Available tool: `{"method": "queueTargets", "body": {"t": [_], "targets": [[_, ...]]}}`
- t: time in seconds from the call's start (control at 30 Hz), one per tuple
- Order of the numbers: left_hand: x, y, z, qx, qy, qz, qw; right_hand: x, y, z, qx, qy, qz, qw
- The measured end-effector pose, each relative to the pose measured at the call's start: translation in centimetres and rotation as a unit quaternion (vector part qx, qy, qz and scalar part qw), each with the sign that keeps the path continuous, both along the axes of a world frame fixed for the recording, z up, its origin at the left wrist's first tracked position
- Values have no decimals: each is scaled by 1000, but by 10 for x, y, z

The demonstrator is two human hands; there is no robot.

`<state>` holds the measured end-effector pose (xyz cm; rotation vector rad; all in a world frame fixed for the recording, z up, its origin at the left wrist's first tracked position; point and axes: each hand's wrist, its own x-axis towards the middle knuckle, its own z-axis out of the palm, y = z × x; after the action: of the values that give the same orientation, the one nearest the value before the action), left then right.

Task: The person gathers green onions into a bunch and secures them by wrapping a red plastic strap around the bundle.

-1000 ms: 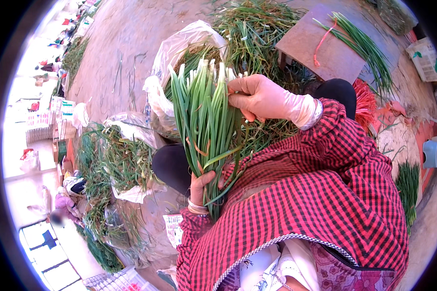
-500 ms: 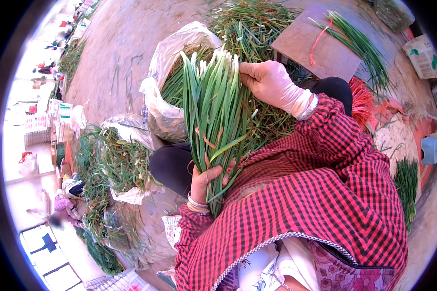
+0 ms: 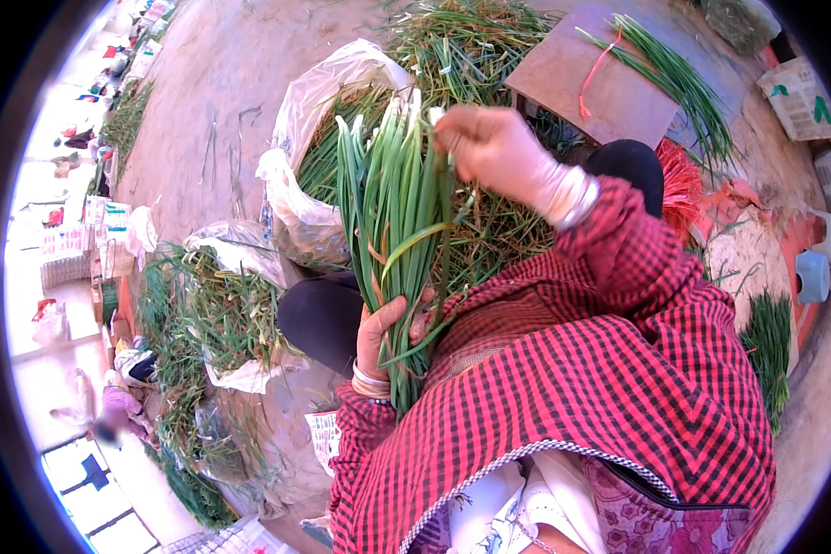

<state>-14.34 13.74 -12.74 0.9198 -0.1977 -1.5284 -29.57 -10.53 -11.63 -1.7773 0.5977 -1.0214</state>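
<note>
My left hand (image 3: 383,331) is wrapped round the lower, leafy part of a bunch of garlic chives (image 3: 392,198). The white stem ends point up and away from me, and a yellowed leaf bends across the green ones. At the upper right edge of the bunch is my right hand (image 3: 499,152), in a pale glove, its fingers pinched together. A white stem end shows at those fingertips, with a darker green stalk hanging just below. Motion blurs this hand slightly.
Beyond the bunch stands a white plastic bag (image 3: 295,189) of greens, beside a heap of loose leaves (image 3: 462,46). A low board (image 3: 591,83) at the far right bears tied chives (image 3: 679,83). Red ties (image 3: 679,194) lie near my right knee. More cuttings (image 3: 231,314) lie left.
My right hand has shifted slightly left and up along the stem ends, its fingers now drawn together at the bunch's edge. The bunch has tilted a little, and the view has shifted slightly.
</note>
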Motion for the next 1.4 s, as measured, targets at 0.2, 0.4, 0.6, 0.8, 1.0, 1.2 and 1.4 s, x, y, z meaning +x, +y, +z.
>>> {"method": "queueTargets", "body": {"t": [0.2,0.4,0.6,0.8,1.0,1.2,1.4], "targets": [[4,11,-6,-17,-34,-17,999,-31,-38,42,136,-6,-20,990],[22,34,-15,-21,16,-26,999,-101,-127,43,69,-120,-163,977],[31,34,-19,-118,140,-35,982,-180,-177,25,145,58,-180,971],[27,34,-16,-53,75,10,996,-64,-25,52,33,323,112,939],[22,34,-15,-36,-20,-35,999,-7,4,58,-126,240,147,951],[29,41,-28,-130,172,-16,976,-25,25,101,247,89,325,908],[19,30,-30,-144,106,-58,982,-44,32,118,210,77,346,911]]}}
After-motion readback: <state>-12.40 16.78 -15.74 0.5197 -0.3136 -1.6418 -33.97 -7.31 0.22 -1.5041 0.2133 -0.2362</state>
